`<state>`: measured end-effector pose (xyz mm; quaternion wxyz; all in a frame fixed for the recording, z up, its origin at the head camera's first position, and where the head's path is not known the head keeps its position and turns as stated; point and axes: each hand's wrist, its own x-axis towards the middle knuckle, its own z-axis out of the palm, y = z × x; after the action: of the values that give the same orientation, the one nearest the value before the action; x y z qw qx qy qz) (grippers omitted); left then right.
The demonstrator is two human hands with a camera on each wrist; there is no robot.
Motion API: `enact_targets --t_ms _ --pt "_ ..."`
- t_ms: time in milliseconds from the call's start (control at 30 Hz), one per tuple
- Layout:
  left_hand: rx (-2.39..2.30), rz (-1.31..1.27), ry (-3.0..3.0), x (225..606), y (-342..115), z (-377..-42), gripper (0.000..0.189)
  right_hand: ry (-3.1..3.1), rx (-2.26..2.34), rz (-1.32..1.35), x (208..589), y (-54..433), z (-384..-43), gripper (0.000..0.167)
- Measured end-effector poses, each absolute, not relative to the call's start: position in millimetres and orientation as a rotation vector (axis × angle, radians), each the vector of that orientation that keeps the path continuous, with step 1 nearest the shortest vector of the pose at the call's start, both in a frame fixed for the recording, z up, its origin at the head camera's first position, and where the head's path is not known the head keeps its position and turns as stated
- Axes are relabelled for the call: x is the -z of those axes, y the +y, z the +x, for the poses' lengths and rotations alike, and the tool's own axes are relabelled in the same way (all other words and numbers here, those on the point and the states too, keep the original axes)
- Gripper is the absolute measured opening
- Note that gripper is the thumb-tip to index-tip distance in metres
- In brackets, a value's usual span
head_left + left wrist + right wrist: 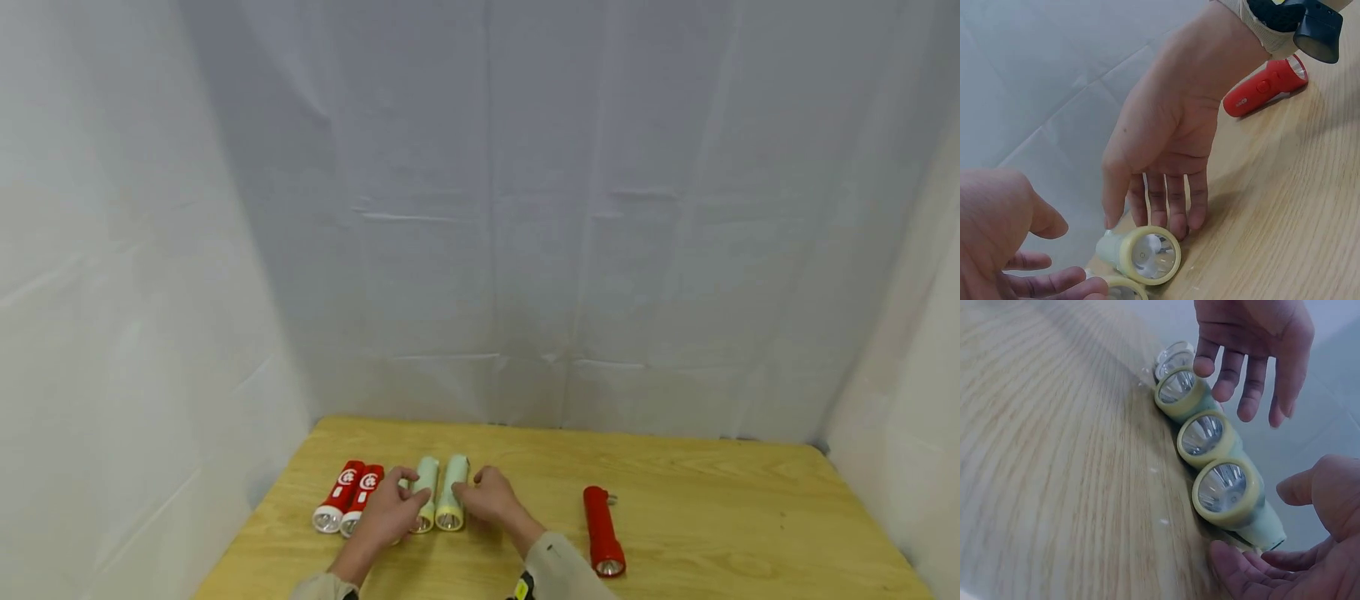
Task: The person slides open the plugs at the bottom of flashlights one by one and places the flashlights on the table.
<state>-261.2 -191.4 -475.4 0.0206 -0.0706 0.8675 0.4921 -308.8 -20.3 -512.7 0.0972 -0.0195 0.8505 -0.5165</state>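
Three mint-green flashlights with cream-yellow heads lie side by side, lenses toward the front. The rightmost green flashlight (454,479) has my right hand (491,500) at its right side, thumb and fingers spread about its body. Just left of it lies the middle green flashlight (427,477). My left hand (386,510) hovers over the third green flashlight (1188,403), mostly covering it in the head view, its fingers loosely bent. In the right wrist view both hands show relaxed fingers with nothing gripped.
Two red flashlights with white heads, an outer one (341,496) and an inner one (369,481), lie left of the green ones. A larger all-red flashlight (602,529) lies apart on the right of the wooden table (712,508). White sheeting (525,250) surrounds the table.
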Motion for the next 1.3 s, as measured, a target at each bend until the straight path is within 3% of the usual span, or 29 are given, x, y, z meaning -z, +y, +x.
enact_targets --t_ms 400,1067,1300 --pt "-1.535 -0.198 2.708 478.4 -194.8 -258.0 0.037 2.532 1.593 0.072 521.4 -38.2 -302.6 0.029" --pt "-1.519 -0.182 2.649 474.7 -194.4 -263.9 0.037 2.517 1.602 0.166 514.3 -35.3 -306.4 0.023" --pt "-1.541 -0.149 2.665 476.0 -191.8 -264.2 0.039 2.452 1.664 0.134 517.1 -31.3 -306.0 0.029"
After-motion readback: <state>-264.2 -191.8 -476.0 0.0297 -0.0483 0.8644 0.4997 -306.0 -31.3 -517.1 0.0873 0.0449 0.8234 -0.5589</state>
